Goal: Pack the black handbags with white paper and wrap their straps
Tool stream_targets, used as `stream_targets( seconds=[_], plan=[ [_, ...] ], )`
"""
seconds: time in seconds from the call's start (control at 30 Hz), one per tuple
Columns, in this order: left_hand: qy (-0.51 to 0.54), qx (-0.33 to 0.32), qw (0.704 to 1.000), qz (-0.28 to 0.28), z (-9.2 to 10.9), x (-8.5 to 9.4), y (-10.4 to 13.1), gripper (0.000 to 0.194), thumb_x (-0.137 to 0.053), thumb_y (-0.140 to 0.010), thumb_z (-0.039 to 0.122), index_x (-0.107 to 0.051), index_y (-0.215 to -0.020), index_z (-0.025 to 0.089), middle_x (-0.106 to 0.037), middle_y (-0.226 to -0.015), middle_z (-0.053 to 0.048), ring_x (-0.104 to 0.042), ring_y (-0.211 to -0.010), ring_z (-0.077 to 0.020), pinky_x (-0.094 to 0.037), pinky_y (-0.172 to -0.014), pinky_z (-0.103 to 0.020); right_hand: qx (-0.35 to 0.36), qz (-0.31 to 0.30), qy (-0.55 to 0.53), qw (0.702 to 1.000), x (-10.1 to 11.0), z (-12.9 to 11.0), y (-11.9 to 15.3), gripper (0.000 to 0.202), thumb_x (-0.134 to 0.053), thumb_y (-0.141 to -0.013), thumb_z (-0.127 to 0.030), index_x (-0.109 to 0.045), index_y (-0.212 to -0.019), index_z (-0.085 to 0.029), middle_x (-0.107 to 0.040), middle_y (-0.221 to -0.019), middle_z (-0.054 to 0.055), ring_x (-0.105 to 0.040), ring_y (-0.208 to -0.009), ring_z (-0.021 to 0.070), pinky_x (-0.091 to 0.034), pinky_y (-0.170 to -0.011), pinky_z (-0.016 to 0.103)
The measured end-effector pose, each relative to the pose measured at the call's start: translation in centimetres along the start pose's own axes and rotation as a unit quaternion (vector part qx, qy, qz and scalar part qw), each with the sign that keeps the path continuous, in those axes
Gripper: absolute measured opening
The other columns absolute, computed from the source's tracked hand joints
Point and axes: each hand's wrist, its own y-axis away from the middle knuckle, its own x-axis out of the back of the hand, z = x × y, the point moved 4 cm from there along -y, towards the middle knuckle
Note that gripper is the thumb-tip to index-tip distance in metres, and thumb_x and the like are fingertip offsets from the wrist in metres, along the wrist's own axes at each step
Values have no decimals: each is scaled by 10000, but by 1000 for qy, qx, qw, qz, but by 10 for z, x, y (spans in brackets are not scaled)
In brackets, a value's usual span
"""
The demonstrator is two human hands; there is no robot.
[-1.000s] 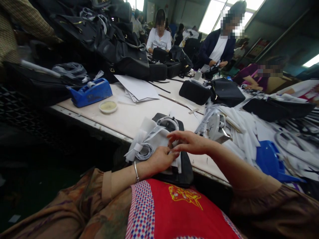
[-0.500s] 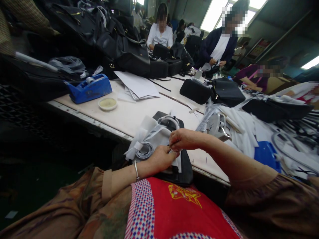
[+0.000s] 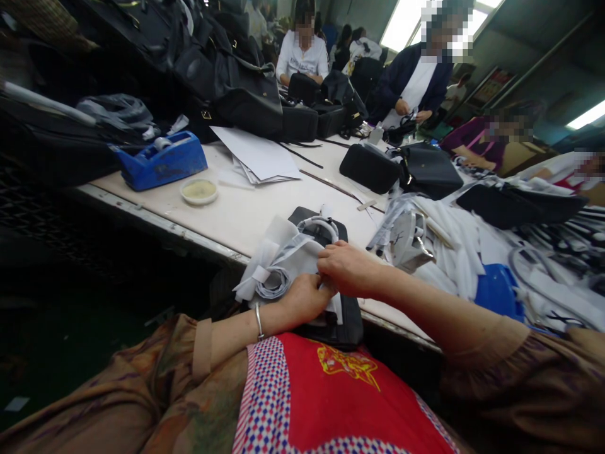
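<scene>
A black bag (image 3: 352,321) lies at the table's near edge, against the red apron at my front. White wrapping covers its arched handle (image 3: 326,222), and a coiled strap (image 3: 273,284) in pale wrapping rests on its left side. My left hand (image 3: 305,299) is closed low over the bag, thumb toward the other hand. Pressed up against it, my right hand (image 3: 347,268) has its fingers curled into a pinch just below the handle. Whatever sits between the fingers of either hand is hidden.
Left on the table (image 3: 222,224) are a blue tape dispenser (image 3: 163,162), a shallow dish (image 3: 198,191) and white sheets (image 3: 258,154). Black bags (image 3: 246,94) pile up behind. White-wrapped parts (image 3: 444,252) heap at right, beside a blue container (image 3: 500,293). Co-workers sit and stand across the table.
My right wrist has dropped, and its fingers have come down closer against my left hand. The left hand stays almost in place on the bag. The view has shifted slightly.
</scene>
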Motion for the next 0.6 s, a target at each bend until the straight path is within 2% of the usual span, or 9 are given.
stream_targets(
  seconds=[0.17, 0.23, 0.3, 0.43, 0.6],
  plan=[
    [14, -20, 1000, -13, 1, 0, -1, 381, -518, -893, 424, -648, -662, 150, -603, -578, -12, -554, -586, -149, -301, -523, -259, 73, 118, 15, 990, -8, -2, 18, 88, -584, -836, -135, -642, -771, -150, -650, -821, 73, -556, -845, 208, -346, -830, 370],
    [29, -24, 999, -19, 1, -1, 0, 412, -512, -893, 465, -645, -662, 151, -599, -578, -3, -545, -577, -143, -306, -518, -248, 99, 144, -11, 985, -10, 0, 28, 149, -538, -884, -134, -663, -806, -153, -673, -859, 78, -568, -918, 214, -350, -883, 379],
    [47, -13, 998, -26, -1, -1, 1, 433, -512, -886, 507, -658, -690, 149, -602, -586, -1, -540, -558, -142, -312, -506, -240, 115, 157, -45, 980, -12, 1, 37, 183, -511, -934, -172, -694, -919, -163, -699, -972, 86, -564, -1042, 225, -349, -940, 390],
    [78, -2, 996, -47, -5, -1, 1, 457, -491, -894, 524, -700, -771, 137, -640, -637, -19, -562, -580, -150, -347, -504, -233, 85, 178, -60, 979, -25, 3, 56, 309, -537, -953, -248, -640, -1238, -189, -645, -1280, 104, -442, -1308, 283, -312, -1048, 446],
    [126, -7, 987, -100, -9, -2, 3, 455, -498, -898, 535, -677, -824, 124, -677, -688, -39, -548, -585, -136, -362, -506, -225, 27, 227, -22, 973, -52, 0, 71, 474, -544, -893, -151, -562, -1357, -243, -480, -1499, 98, -286, -1445, 321, -252, -1101, 509]
  ],
)
